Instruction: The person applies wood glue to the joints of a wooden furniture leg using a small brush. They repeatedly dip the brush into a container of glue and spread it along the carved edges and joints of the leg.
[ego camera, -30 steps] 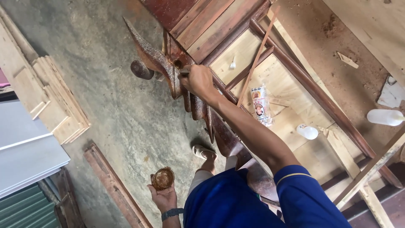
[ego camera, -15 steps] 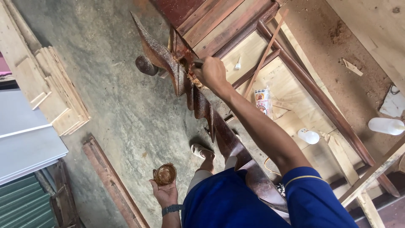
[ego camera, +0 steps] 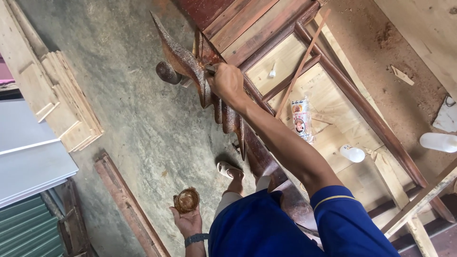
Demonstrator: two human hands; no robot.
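Head view: two hands, left hand (ego camera: pixel 189 222) holding one cup (ego camera: pixel 186 200), right hand (ego camera: pixel 227 84) on one carved panel (ego camera: pixel 183 59).

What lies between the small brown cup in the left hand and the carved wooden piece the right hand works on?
Head view: bare concrete floor and a sandalled foot.

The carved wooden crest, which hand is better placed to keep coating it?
Right hand: it rests on the carved wooden crest, seemingly gripping a brush. Left hand is low, holding the small brown cup.
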